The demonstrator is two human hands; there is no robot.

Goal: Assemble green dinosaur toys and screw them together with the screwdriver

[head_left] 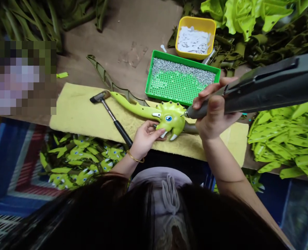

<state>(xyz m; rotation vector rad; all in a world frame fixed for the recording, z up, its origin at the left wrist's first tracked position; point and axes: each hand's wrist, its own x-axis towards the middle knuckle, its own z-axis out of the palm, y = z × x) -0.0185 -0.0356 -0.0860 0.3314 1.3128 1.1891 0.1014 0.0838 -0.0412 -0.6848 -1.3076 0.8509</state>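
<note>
A lime-green toy dinosaur head (175,122) with a blue eye, white horns and a long thin green piece behind it lies on the yellow cloth (75,107). My left hand (144,138) pinches its lower edge near the mouth. In my right hand (213,119) is a dark electric screwdriver (265,86), its fingers wrapped round the front end. The tip of the driver meets the right side of the head's frill. A hammer (113,119) with a black grip lies left of the toy, its handle end close to my left wrist.
A green basket (156,91) of small screws and a yellow tub (178,52) of white parts stand behind the toy. Green parts (281,135) pile up at right, dark olive ones (36,21) at back left. Finished-looking heads (78,159) fill a blue crate (0,173) below the edge.
</note>
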